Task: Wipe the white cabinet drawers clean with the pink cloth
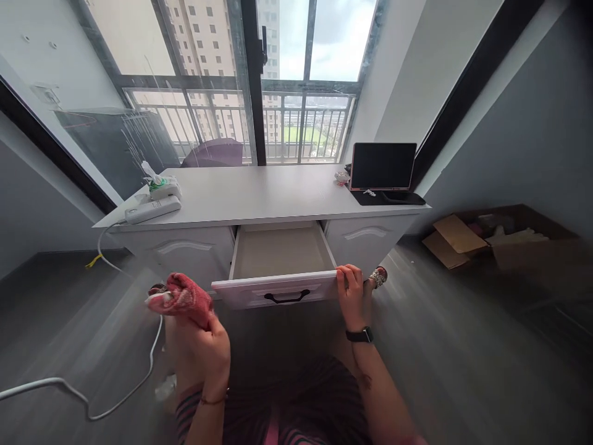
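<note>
A white desk [259, 194] stands under the window with its middle drawer [278, 250] pulled out and empty inside. My right hand [353, 295] grips the right end of the drawer's front edge, fingers curled over it. My left hand [204, 349] is closed around a red cloth [183, 296] held up at the left of the drawer front. A black handle [283, 298] sits on the drawer face between my hands.
A white power strip [152, 210] and a wipes pack [162, 184] lie on the desk's left end, with a white cable [115, 395] trailing over the floor. A tablet [382, 165] stands at the right. Cardboard boxes [456, 238] sit on the floor by the right wall.
</note>
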`<action>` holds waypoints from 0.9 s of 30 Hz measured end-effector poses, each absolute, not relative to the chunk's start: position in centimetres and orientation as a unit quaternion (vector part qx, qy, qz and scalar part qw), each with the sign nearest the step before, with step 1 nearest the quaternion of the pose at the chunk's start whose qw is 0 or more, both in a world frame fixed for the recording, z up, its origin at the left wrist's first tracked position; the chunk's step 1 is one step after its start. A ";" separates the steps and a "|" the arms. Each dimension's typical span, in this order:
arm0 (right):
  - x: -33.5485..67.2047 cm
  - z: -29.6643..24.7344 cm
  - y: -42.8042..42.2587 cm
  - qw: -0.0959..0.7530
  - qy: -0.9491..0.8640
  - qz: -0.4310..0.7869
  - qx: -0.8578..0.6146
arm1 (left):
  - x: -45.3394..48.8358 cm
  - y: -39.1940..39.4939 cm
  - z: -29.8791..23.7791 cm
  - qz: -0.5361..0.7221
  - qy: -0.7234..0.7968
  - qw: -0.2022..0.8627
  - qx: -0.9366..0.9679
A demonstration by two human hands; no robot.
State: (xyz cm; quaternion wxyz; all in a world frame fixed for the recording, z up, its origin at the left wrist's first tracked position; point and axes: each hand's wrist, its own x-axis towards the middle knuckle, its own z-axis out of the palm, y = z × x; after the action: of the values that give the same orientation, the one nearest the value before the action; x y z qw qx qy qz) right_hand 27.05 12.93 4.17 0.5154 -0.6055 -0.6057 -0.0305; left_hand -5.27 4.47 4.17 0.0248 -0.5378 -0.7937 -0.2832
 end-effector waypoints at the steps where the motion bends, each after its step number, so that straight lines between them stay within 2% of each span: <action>1: 27.0 4.4 12.8 0.509 -0.604 -0.032 -0.612 | -3.7 4.4 3.7 -0.351 -0.798 0.050 -0.487; 4: 27.0 5.1 12.3 0.492 -0.607 -0.026 -0.624 | 0.3 5.6 3.3 -0.422 -0.743 0.029 -0.519; 10: 28.0 5.9 12.3 0.483 -0.630 0.012 -0.608 | 4.7 7.7 1.8 -0.446 -0.698 -0.012 -0.560; 16: 28.6 6.8 11.9 0.481 -0.624 0.049 -0.614 | 9.4 8.3 -0.8 -0.366 -0.618 -0.021 -0.696; 21: 29.5 7.2 11.9 0.480 -0.634 0.107 -0.597 | 14.0 9.4 -1.5 -0.349 -0.519 0.020 -0.780; 27: 30.4 7.4 12.3 0.494 -0.628 0.169 -0.577 | 16.6 10.5 -3.1 -0.259 -0.463 0.080 -0.844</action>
State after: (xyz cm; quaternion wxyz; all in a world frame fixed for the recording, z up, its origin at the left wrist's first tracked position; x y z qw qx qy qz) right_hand 30.44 12.28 7.38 0.4939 -0.5769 -0.6281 0.1695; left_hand 16.62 10.53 -3.15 0.0796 -0.8443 -0.4625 -0.2587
